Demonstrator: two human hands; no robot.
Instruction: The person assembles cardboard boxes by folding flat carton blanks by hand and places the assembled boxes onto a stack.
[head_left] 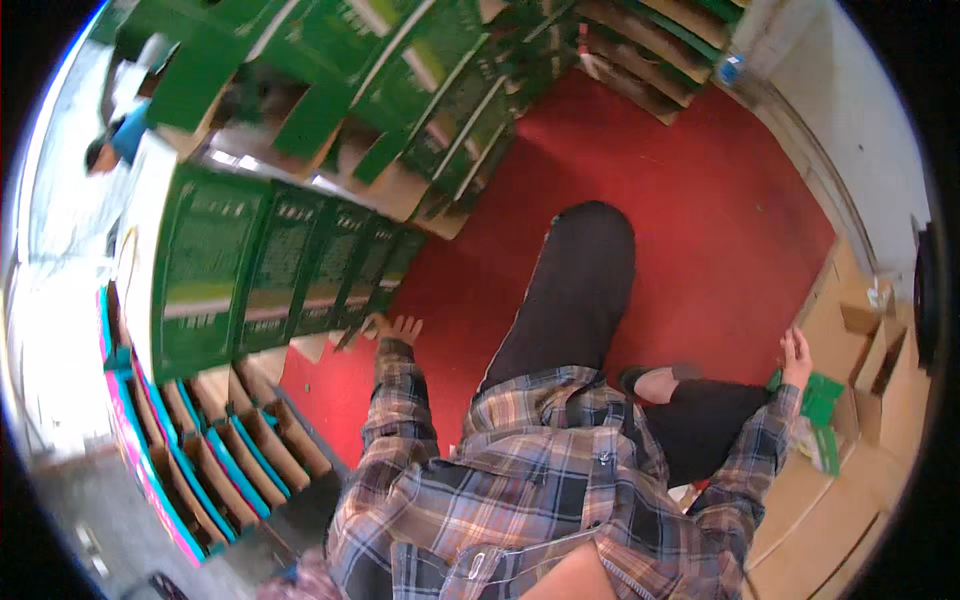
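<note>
My left hand [400, 329] is by the lower right end of a row of tall green cartons [205, 255]. Its fingers are spread, with nothing seen in them. A small brown cardboard flap [350, 336] lies just left of it; whether the two touch I cannot tell. Out to the right, my right hand [796, 360] has its fingers stretched out and holds nothing visible. Nearest to it is a green packet [822, 398] lying on brown cardboard, below and right of the hand.
Open-fronted green cartons [400, 85] are stacked along the upper left. Empty pink and teal boxes [215, 470] stand at lower left. Brown cardboard [860, 400] lines the right side below a white wall [840, 90]. The floor [700, 230] is red. A person in blue [128, 135] shows at far left.
</note>
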